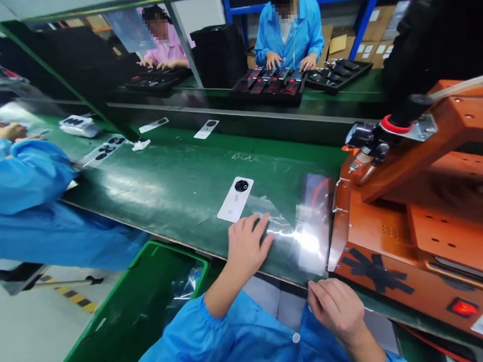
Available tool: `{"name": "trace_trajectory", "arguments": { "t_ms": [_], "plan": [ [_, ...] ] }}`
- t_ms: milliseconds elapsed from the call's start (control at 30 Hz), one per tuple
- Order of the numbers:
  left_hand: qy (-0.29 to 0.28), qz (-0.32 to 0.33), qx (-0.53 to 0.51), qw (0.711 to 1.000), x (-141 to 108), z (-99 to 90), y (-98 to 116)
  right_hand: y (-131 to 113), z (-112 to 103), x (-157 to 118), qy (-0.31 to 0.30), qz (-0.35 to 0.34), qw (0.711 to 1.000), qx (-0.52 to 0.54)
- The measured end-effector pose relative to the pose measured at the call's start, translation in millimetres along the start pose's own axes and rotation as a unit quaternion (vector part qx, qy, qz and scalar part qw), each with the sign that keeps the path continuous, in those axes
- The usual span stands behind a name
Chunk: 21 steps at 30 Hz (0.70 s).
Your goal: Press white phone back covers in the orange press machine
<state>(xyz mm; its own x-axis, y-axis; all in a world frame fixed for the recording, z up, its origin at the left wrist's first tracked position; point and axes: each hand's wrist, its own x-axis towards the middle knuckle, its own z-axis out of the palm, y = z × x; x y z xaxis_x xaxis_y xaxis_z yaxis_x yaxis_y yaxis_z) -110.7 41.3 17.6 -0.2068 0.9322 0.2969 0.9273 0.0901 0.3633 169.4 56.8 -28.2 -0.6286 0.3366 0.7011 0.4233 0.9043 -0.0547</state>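
A white phone back cover [232, 206] with a round black camera ring lies on the green bench mat [176, 173]. My left hand [247, 243] rests at the near end of the cover, fingers apart, and seems to hold nothing. Clear plastic film [274, 220] lies just right of those fingers. At the bench's front edge, my right hand [337, 305] is closed with its fingers curled together. Whatever may be pinched in it is hidden. A larger shiny clear sheet [312, 220] lies on the mat just beyond the right hand.
An orange press machine [389, 222] stands at the right. Two more white covers [206, 129] [154, 125] lie farther back. A green bin [150, 294] sits below the bench's edge. A co-worker's blue sleeve [22, 171] is at left; two people work across the bench near black trays [269, 96].
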Motion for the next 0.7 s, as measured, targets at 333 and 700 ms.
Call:
{"name": "trace_trajectory", "arguments": {
  "t_ms": [333, 700],
  "plan": [
    [-0.169, 0.124, -0.035, 0.977, -7, -22.4, -17, 0, 2, 0, 0.014, 0.022, 1.000, -0.009],
    [-0.013, 0.004, -0.112, 0.994, 67, 16.8, -26, -18, 3, 112, -0.091, 0.097, 0.987, 0.091]
  ]
}}
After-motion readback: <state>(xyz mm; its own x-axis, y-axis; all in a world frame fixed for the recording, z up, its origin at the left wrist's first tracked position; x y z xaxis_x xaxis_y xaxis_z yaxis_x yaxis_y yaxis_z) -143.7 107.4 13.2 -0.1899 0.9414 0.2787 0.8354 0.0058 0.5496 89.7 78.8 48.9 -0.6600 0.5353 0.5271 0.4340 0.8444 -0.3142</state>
